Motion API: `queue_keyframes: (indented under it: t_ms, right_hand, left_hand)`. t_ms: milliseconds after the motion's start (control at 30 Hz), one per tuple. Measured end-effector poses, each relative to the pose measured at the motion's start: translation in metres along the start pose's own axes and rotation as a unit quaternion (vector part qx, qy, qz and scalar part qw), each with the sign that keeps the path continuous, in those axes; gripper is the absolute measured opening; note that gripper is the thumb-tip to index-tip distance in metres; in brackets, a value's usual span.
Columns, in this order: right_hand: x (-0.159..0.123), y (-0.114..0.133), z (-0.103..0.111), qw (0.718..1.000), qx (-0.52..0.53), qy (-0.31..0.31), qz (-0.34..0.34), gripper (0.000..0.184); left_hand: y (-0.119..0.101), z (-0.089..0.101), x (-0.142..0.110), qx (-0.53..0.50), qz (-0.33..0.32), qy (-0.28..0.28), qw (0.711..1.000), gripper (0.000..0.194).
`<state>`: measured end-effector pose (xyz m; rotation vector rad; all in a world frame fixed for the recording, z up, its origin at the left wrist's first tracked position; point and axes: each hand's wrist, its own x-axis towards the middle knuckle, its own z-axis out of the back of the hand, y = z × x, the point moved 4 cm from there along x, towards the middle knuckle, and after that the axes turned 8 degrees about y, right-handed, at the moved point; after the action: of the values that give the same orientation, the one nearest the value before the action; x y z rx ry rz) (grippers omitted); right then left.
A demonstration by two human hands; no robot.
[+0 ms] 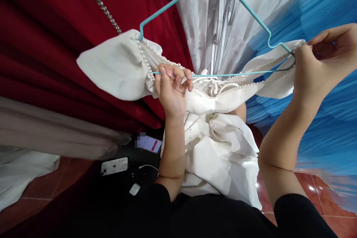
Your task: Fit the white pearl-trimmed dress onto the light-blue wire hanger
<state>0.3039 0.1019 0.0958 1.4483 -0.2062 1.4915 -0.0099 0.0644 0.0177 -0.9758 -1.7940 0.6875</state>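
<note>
A white dress [200, 102] with pearl-beaded edges and large bow-like shoulder pieces hangs from a thin teal hanger [245, 5]. Its skirt [223, 148] falls in folds over my lap. My left hand [173, 85] is closed around the hanger's bottom bar, close to the beaded edge of the left shoulder piece; the other fingers curl loosely. At the opposite end, my right hand [323, 54] pinches the beaded edge of the right shoulder piece [281, 81], beside the hanger's tip. White lacing [214, 85] shows inside the bodice.
Red drapery [117, 3] hangs at the left with a beaded chain [97, 0] before it. White fabric [189, 15] and blue tulle [323, 126] hang behind. A phone [114, 166], another lit phone [150, 144], a small white case [134, 189] and a cable lie on a black surface.
</note>
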Motion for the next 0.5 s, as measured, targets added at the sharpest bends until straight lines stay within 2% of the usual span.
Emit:
queue_keyframes:
  t_ms: [167, 267, 400, 500]
  right_hand:
    - [-0.003, -0.004, 0.005, 1.000, -0.015, -0.001, -0.024, 0.019]
    - [-0.008, -0.003, 0.009, 1.000, 0.007, -0.013, -0.019, 0.025]
    - [-0.004, 0.024, -0.006, 0.998, 0.055, -0.006, 0.015, 0.025]
    - [-0.001, 0.048, -0.026, 0.995, 0.086, 0.040, 0.015, 0.023]
  left_hand:
    - [0.002, 0.002, 0.001, -0.065, 0.022, -0.039, 0.997, 0.043]
    - [0.002, 0.001, 0.001, -0.118, 0.036, -0.042, 0.991, 0.036]
    - [0.002, 0.001, 0.002, -0.143, 0.041, -0.060, 0.987, 0.034]
    - [0.002, -0.003, 0.001, -0.140, 0.023, -0.048, 0.989, 0.032]
